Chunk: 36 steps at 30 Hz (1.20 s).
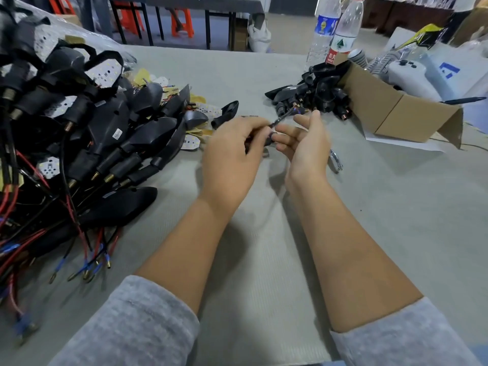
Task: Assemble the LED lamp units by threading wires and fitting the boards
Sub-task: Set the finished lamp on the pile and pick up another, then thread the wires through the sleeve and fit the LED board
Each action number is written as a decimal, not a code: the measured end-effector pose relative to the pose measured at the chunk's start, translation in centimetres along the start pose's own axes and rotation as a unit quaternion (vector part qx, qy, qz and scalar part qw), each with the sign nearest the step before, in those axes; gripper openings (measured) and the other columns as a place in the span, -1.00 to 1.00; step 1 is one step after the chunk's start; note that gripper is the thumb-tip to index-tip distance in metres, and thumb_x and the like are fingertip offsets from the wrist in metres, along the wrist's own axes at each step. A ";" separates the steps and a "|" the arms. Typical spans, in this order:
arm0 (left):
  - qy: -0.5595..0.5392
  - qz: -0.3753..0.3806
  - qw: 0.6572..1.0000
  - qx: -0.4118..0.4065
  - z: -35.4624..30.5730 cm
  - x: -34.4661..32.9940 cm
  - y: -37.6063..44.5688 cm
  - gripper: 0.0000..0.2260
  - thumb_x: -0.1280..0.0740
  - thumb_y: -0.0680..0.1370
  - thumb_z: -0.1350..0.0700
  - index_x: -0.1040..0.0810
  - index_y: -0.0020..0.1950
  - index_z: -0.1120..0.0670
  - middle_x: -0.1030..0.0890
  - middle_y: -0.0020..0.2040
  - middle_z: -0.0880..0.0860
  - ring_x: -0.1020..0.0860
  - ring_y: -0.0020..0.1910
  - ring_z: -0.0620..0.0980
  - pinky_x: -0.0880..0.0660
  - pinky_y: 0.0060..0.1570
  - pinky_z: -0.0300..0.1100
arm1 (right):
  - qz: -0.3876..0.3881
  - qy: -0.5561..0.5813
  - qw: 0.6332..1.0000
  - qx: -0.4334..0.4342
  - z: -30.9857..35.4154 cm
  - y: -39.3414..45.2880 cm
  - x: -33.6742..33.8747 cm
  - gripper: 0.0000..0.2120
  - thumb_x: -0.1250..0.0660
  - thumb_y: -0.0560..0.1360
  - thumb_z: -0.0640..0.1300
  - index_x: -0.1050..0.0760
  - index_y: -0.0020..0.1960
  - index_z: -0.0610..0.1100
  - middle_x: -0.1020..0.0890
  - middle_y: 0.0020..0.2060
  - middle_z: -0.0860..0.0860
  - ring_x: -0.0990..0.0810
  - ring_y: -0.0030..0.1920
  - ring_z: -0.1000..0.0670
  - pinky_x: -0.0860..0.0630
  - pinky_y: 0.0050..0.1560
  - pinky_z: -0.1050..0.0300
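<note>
Left hand (232,151) pinches a thin, limp wire (284,116); right hand (303,143), fingers loosely spread, steadies the small light housing (268,140).

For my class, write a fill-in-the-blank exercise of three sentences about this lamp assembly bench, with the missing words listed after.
1. The cardboard box lies on the person's ____ side of the table.
2. The left hand pinches a thin black ____.
3. The two clear bottles stand ____ at the far edge of the table.

Missing words: right; wire; upright
</note>
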<state>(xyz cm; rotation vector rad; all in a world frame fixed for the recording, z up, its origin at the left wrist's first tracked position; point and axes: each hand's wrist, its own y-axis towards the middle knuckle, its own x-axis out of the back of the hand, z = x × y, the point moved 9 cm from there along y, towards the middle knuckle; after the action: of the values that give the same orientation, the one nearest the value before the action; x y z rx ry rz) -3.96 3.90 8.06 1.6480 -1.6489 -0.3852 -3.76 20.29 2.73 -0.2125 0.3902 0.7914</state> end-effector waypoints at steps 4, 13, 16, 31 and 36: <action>-0.083 0.126 0.985 0.086 0.6 -3.2 -1.0 -0.89 -0.45 0.47 0.24 -0.70 -0.04 0.09 -0.63 -0.26 -0.17 -0.53 -0.35 -0.30 -0.49 -0.22 -0.35 | -0.010 0.063 0.997 -0.051 -1.2 0.8 0.6 -0.79 -0.12 0.67 -0.07 -0.41 0.08 -0.21 -0.60 -0.27 -0.13 -0.57 -0.41 -0.01 -0.53 -0.33 0.14; -0.206 0.127 0.956 0.165 0.8 -3.0 -0.4 -0.73 -0.29 0.56 0.30 -0.65 -0.20 -0.01 -0.68 -0.25 -0.10 -0.64 -0.20 -0.16 -0.55 -0.12 -0.27 | -0.024 0.039 0.997 -0.064 -1.5 1.5 1.9 -0.66 -0.06 0.66 -0.31 -0.29 0.41 -0.29 -0.61 -0.22 -0.11 -0.57 -0.44 0.09 -0.50 -0.38 0.29; -0.232 0.013 0.949 0.212 3.1 -0.2 0.5 -0.78 -0.25 0.57 0.28 -0.61 -0.17 0.06 -0.67 -0.25 -0.04 -0.64 -0.20 -0.12 -0.55 -0.19 -0.28 | -0.023 0.010 0.997 -0.076 -1.7 1.7 2.1 -0.65 -0.04 0.65 -0.32 -0.33 0.41 -0.25 -0.63 -0.17 -0.10 -0.54 -0.47 0.14 -0.46 -0.42 0.35; 0.030 0.172 0.958 0.229 7.2 -1.4 -0.5 -0.87 -0.37 0.52 0.11 -0.63 -0.10 -0.14 -0.62 -0.12 -0.10 -0.52 -0.27 -0.29 -0.48 -0.31 -0.46 | 0.049 -0.290 0.948 0.120 1.2 0.9 0.4 -0.82 -0.19 0.59 -0.09 -0.56 0.04 0.01 -0.43 -0.32 0.16 -0.36 -0.30 0.11 -0.33 -0.20 0.17; 0.100 0.116 0.974 0.168 5.9 -0.5 -0.1 -0.90 -0.43 0.44 0.03 -0.53 -0.22 -0.07 -0.58 -0.20 -0.08 -0.55 -0.17 -0.08 -0.49 -0.11 -0.15 | 0.057 -0.358 0.918 0.160 1.6 0.8 -0.6 -0.76 -0.17 0.60 -0.21 -0.60 0.09 -0.07 -0.59 -0.09 0.08 -0.52 -0.05 0.09 -0.43 0.02 0.20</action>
<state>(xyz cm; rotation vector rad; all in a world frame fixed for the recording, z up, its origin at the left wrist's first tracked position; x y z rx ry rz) -7.98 2.62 3.96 1.6435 -1.7951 0.1817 -4.28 20.99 4.35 0.4101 -0.1707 0.8501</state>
